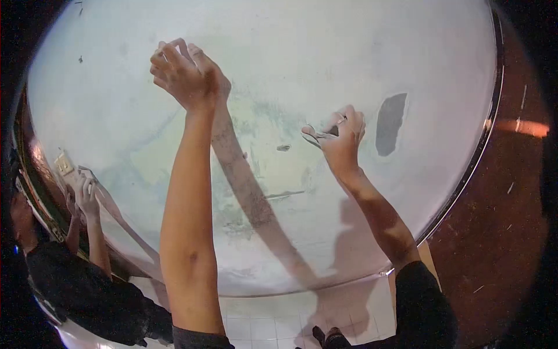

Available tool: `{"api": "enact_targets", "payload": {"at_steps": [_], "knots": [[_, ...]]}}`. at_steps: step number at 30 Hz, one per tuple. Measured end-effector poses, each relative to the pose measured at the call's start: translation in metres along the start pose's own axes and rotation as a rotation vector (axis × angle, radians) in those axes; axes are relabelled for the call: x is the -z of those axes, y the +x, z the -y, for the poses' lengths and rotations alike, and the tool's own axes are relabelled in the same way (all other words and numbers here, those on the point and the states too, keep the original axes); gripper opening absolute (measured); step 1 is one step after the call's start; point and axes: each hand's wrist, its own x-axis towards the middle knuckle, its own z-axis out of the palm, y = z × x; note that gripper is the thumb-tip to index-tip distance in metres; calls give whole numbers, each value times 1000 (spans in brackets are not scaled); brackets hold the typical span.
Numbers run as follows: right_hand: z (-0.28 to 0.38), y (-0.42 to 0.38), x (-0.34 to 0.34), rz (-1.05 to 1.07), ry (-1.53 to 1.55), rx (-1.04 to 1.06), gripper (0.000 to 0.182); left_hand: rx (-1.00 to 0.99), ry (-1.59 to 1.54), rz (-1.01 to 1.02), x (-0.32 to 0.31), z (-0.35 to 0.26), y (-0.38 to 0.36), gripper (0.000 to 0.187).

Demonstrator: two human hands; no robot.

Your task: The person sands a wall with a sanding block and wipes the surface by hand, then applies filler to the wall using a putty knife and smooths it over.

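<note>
While the pale wall (349,238), blotched with green and grey, fills the middle of the view in front of the person, the left hand (189,78) is raised against its upper part with fingers bent and slightly parted, and the right hand (347,139) is lower, curled with thumb and fingers drawn near each other — I cannot tell whether either one grips anything. A ragged dark grey patch (390,124) lies just right of the right hand; farther out, a co-worker's hand (87,200) is near a cream wall plate (64,164) at far left — white floor tiles (261,330) show below.
</note>
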Motion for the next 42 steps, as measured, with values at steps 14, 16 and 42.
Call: {"api": "enact_targets", "payload": {"at_steps": [14, 16, 42], "knots": [[-2, -4, 2, 0, -4, 21, 50, -15, -17, -26, 3, 0, -4, 38], [-23, -27, 5, 8, 101, -91, 50, -25, -33, -100, -4, 0, -3, 36], [-17, -9, -14, 78, 32, 28, 50, -63, 58, -151, -16, 12, -16, 25]]}}
